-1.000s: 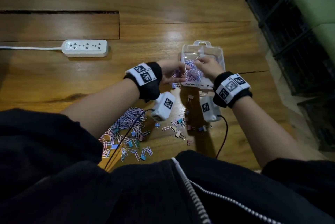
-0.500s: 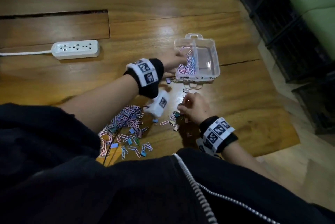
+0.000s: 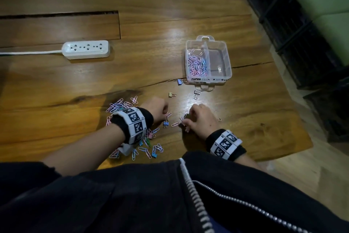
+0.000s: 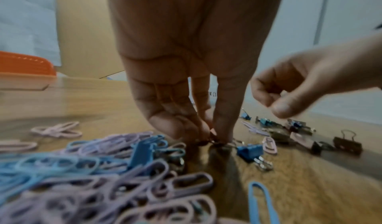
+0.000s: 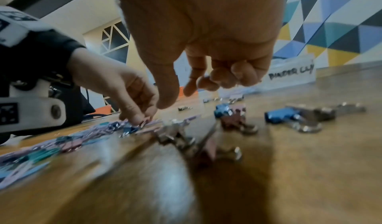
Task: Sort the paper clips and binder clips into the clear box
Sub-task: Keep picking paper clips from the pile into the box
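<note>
Wood-plank table (image 3: 143,74), glossy, with a long dark crack across it; white power strip (image 3: 86,49) at far left, dark wire shelving along the right edge.

Clear box (image 3: 228,57) sits toward the far right of the table, lid off, divided into two compartments. Left compartment holds a heap of pink, lilac and blue paper clips (image 3: 196,65); right compartment shows nothing I can make out. Handwritten labels on the near wall, the right one reading "BINDER CLI…" in the right wrist view.

Loose pile of paper clips (image 3: 120,105) lies near the table's front edge, mostly under and beside the left wrist. Binder clips scattered between pile and box: a purple one (image 3: 179,81) just beside the box's near left corner, an olive one (image 3: 171,94) and a white one (image 3: 196,94) a little nearer the person, a blue one (image 3: 165,123) between the two hands.

Left hand (image 3: 157,109) is down on the table at the edge of the pile, fingers (image 4: 224,113) pointing down and pinched together with the thumb at the wood on something small; what exactly, cannot tell, blur.

Right hand (image 3: 200,117) hovers low just right of it, fingers loosely curled, thumb apart from them, nothing visibly held. Several binder clips (image 5: 233,119) lie on the wood beneath and beyond it.
</note>
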The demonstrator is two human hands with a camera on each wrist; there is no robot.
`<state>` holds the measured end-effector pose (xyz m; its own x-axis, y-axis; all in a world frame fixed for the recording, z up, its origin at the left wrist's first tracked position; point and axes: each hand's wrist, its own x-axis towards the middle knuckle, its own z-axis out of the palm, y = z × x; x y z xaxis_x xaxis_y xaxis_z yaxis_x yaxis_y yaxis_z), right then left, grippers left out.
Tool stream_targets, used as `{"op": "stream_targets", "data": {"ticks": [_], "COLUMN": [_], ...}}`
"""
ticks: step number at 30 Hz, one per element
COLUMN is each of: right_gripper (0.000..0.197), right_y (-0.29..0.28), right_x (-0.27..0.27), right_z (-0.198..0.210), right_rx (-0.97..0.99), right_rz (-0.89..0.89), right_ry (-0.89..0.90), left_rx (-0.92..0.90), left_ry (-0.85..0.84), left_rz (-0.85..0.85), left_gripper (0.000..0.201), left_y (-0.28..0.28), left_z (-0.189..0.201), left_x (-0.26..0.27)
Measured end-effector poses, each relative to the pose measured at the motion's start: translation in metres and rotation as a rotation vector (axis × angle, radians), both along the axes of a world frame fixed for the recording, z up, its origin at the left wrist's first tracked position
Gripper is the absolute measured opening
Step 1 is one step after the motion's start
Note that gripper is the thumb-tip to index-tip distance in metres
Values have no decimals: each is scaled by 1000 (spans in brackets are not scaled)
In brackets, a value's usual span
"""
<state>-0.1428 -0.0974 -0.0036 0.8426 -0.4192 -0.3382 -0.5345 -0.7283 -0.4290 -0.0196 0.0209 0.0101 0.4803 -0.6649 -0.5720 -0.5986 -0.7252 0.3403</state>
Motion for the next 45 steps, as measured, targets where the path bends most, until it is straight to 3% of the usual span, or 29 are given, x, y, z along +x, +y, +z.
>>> {"op": "stream_targets", "data": {"ticks": [3, 7, 11, 15, 17, 20, 24, 29, 33, 36, 42, 45], "right_gripper": [43, 43, 26, 29, 33, 31, 25, 45, 36, 28, 34, 30], "right_y": [5, -5, -12, 1, 4, -3, -12, -4, -2, 0, 1, -4], "right_x": [-3, -8, -15, -8, -5, -3, -7, -5, 2, 6, 9, 10], "right_z": [-6, -4, -4, -10, -13, -10, -7, -6, -7, -5, -5, -9], "right_rx": [11, 43, 14, -43, -51, -20, -52, -180, -278, -304, -336, -239], "right_rz": [22, -2, -38, 57, 73, 45, -18, 126, 228, 287, 365, 337], "right_ry": [93, 149, -2, -39, -1, 15, -50, -48, 1, 6, 88, 114], "left_rx": [-14, -71, -107, -4, 8, 7, 21, 56, -23, -102, -366, -377], "left_ry": [69, 135, 18, -179, -256, -238, -208, -275, -237, -114, 174, 468], "left_rz": [59, 179, 223, 31, -79, -115, -152, -301, -317, -199, 290, 504], "left_gripper": [23, 5, 5, 29, 27, 18, 22, 32, 25, 18, 22, 15], "left_y": [2, 5, 4, -5, -12, -17, -19, -16, -14, -14, -16, -19], "left_z": [-2, 0, -5, -10, -13, -16, -15, -14, -10, -8, 4, 8], "left_x": [5, 19, 18, -1, -9, -16, -19, -23, -22, -15, -2, -1]}}
